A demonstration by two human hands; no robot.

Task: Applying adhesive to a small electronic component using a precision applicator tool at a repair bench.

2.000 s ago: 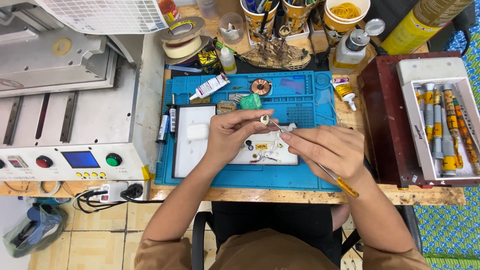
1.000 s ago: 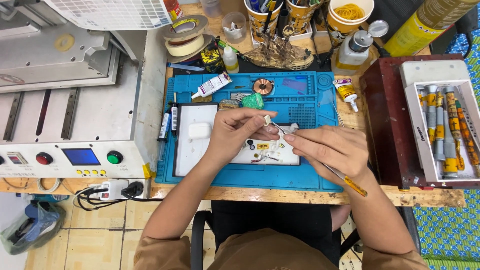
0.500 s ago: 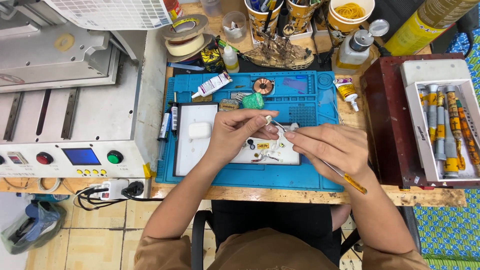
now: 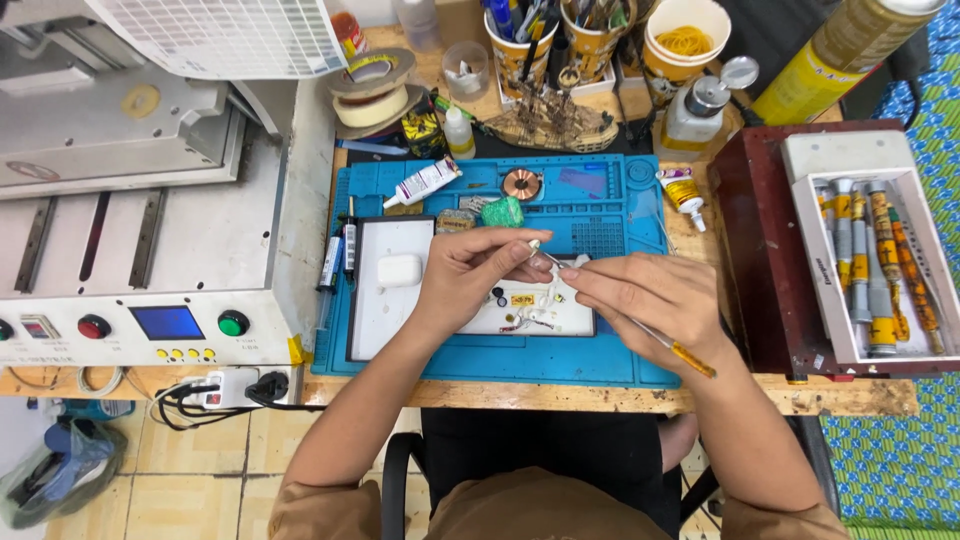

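fingers (image 4: pixel 520 243) on slim tool (image 4: pixel 640 325)

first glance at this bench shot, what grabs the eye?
The two hands meeting mid-bench: the left hand pinches a tiny pale part while the right hand works a thin tool with an orange handle at it, over a white tray on the bright blue mat. To the left sits a grey machine with a blue display; far right, an open box of tubes.
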